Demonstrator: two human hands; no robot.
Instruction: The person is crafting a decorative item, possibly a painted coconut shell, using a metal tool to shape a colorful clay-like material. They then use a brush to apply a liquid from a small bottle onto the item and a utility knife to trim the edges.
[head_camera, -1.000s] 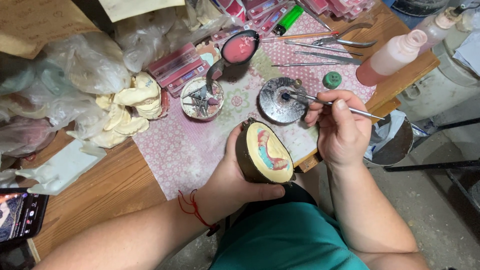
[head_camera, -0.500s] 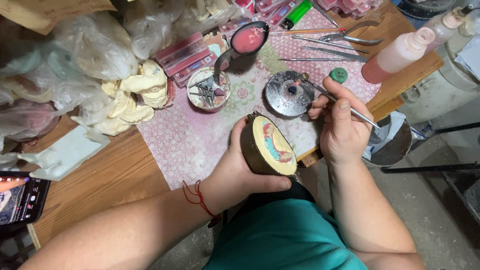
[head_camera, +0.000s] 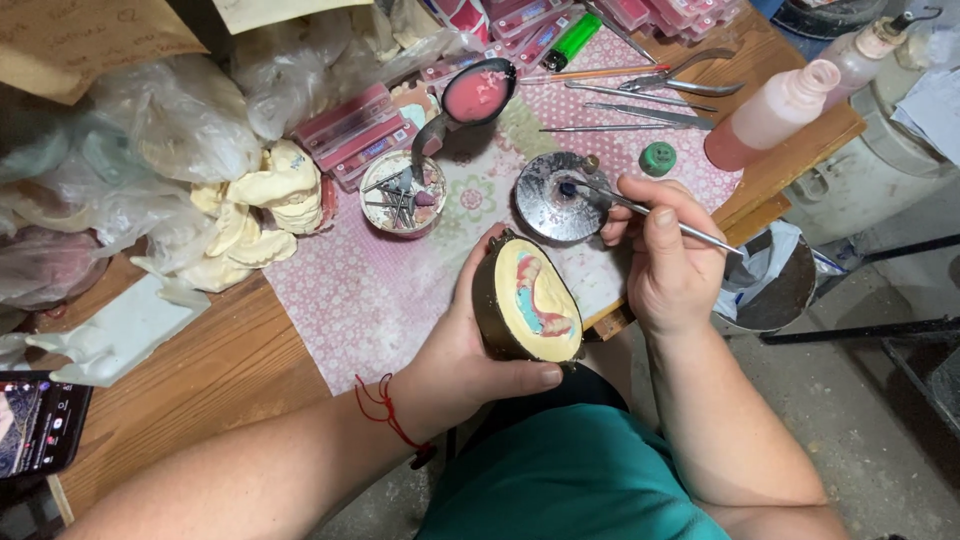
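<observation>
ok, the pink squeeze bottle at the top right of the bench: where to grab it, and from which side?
Take the pink squeeze bottle around its wide body, below the tapered neck, probably from the bench's open right edge. It lies tilted with its nozzle toward the upper right, so the body offers the broadest grip. The metal tools lie at its left, crowding that side.

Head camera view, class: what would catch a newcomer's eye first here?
The left hand cradles a round flask of pale plaster bearing a pink and teal arch, at centre. Just right, the right hand dips a thin metal tool into a small metal dish on the pink patterned cloth.
</observation>
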